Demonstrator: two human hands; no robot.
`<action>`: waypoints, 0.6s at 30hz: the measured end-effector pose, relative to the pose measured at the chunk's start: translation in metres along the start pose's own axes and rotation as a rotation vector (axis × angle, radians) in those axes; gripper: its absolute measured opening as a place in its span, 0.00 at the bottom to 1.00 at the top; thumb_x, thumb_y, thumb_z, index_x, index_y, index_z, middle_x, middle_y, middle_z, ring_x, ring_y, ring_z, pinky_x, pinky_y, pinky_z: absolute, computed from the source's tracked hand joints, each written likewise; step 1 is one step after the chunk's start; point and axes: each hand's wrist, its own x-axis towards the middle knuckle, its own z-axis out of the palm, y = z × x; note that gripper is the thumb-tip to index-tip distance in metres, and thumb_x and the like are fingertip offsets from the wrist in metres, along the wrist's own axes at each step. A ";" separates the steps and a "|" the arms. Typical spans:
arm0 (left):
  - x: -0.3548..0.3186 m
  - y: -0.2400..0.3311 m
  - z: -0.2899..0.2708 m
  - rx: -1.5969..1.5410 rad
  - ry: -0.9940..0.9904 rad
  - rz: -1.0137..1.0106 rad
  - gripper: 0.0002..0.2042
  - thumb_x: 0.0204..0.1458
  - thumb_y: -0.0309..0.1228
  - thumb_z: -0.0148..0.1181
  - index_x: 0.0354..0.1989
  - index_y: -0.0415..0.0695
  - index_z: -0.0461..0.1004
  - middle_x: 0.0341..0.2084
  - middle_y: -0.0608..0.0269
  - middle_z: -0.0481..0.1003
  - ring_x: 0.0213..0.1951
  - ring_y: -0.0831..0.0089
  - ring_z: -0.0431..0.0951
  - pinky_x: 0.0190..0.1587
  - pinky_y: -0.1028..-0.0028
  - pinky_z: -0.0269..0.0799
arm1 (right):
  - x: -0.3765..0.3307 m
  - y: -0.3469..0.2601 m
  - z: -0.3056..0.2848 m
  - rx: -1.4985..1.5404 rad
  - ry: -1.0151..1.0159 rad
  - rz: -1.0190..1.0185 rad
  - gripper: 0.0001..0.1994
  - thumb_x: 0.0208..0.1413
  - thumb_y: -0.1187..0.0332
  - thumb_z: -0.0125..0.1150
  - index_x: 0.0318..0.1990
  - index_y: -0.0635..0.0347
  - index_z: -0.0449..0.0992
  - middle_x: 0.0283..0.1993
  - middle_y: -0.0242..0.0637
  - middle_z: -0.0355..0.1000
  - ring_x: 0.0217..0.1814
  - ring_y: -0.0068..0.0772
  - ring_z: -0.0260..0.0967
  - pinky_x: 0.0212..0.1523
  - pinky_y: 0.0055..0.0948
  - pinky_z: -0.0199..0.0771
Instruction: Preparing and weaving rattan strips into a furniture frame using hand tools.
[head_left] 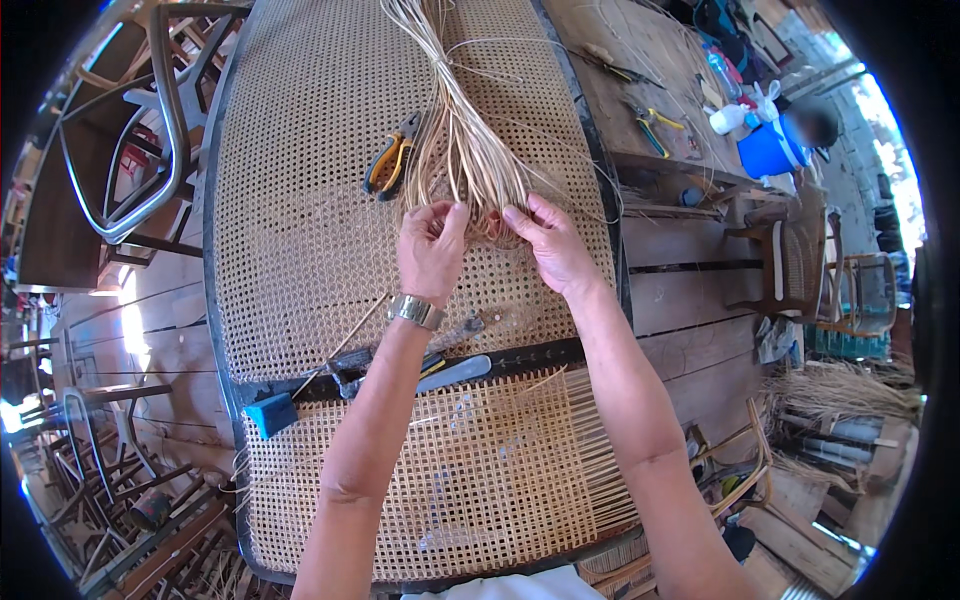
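A thick bundle of pale rattan cane strands (pixel 468 120) lies on the woven cane panel (pixel 290 170), narrow at the far end and fanned out towards me. At the fan's left edge, my left hand (pixel 432 245) is closed, thumb and fingers pinched at the strand ends. My right hand (pixel 553 243) pinches strands on the right edge between thumb and fingers. Reddish bits show between the two hands under the ends. Left of the bundle rest pliers (pixel 392 157) with yellow-and-black handles. My left wrist wears a metal watch (pixel 416 311).
A dark frame bar crosses the panel, with a grey flat-bladed tool (pixel 455 373) and a blue block (pixel 270 414) on it. Yellow-green pliers (pixel 652 127) and a blue bucket (pixel 772 150) sit on the wooden bench at right. Chair frames (pixel 165 130) stand at left; a person is at far right.
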 end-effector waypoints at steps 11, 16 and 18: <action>-0.002 0.025 -0.002 0.353 0.430 0.404 0.27 0.52 0.28 0.59 0.63 0.40 0.62 0.51 0.50 0.68 0.52 0.65 0.68 0.51 0.65 0.66 | 0.002 -0.001 -0.013 0.155 0.046 0.047 0.12 0.61 0.70 0.58 0.50 0.62 0.74 0.39 0.31 0.75 0.40 0.24 0.71 0.45 0.25 0.72; -0.013 0.045 -0.008 0.265 0.293 0.790 0.20 0.56 0.24 0.54 0.58 0.40 0.65 0.44 0.53 0.74 0.44 0.68 0.75 0.44 0.69 0.73 | 0.003 -0.007 -0.013 0.205 0.066 0.025 0.11 0.59 0.71 0.61 0.48 0.63 0.74 0.40 0.32 0.75 0.39 0.23 0.73 0.43 0.23 0.75; -0.018 0.055 0.007 -0.058 -0.057 0.322 0.17 0.57 0.25 0.55 0.55 0.38 0.67 0.39 0.58 0.77 0.36 0.72 0.77 0.37 0.75 0.75 | 0.005 -0.010 -0.010 0.215 0.065 -0.005 0.11 0.58 0.72 0.61 0.48 0.63 0.74 0.41 0.33 0.75 0.39 0.23 0.73 0.44 0.23 0.75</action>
